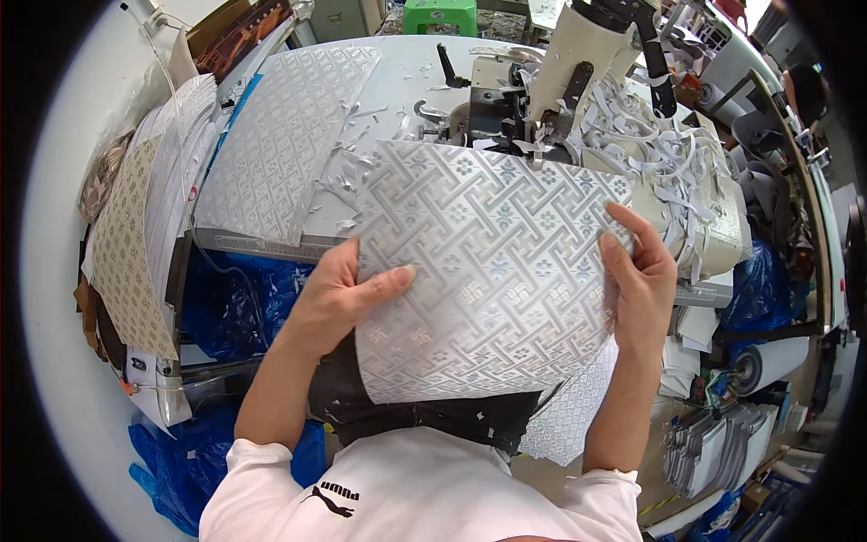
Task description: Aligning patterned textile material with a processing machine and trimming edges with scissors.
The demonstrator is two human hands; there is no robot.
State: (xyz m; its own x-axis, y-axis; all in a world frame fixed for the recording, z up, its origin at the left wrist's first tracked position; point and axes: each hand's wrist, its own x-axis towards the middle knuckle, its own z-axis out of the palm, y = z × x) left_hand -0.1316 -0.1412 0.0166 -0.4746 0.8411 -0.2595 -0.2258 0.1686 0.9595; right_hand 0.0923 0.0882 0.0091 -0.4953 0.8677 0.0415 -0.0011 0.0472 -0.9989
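Observation:
A silvery-white sheet [488, 271] with a woven lattice and flower pattern spans the space between my hands. Its far edge lies at the working head of a cream-coloured machine [562, 77], and its near edge hangs above my lap. My left hand [348, 289] grips the left edge, thumb on top and fingers hidden beneath. On the opposite edge, my right hand [639, 275] pinches the sheet, with thumb and forefinger visible near the upper corner. What the sheet covers at the machine's bed is hidden.
Similar patterned sheets [271, 144] lie on the white table at left. Curled white offcuts [677, 163] heap around the machine's right side. A stack of beige and white sheets [135, 244] stands far left. Blue plastic bags [239, 303] sit below the table. A green stool [440, 16] is behind.

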